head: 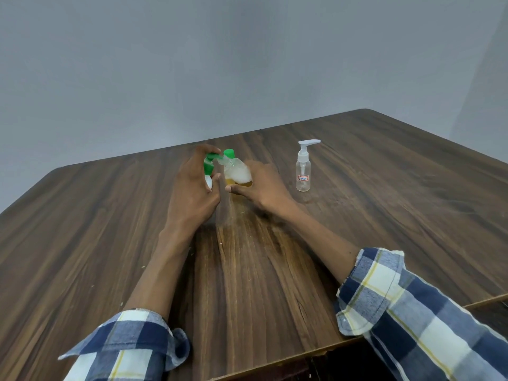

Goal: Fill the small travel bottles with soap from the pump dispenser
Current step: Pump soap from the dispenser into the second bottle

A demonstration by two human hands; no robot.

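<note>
My left hand [192, 185] grips a white pump dispenser [209, 171] with a green pump head, a finger lying over the top of the pump. Its nozzle points into the neck of a small clear travel bottle [237, 173], which my right hand [261, 188] holds tilted toward the dispenser. That bottle has a green flip cap hanging open and holds yellow soap with white foam. Most of the dispenser's body is hidden behind my left hand. A second clear travel bottle [303, 167] with a white pump top and a small red-edged label stands upright to the right, apart from both hands.
Everything sits on a dark wood-grain table [384, 215] against a plain grey wall. The table's far edge runs just behind the bottles, and its near right edge drops off by my right sleeve.
</note>
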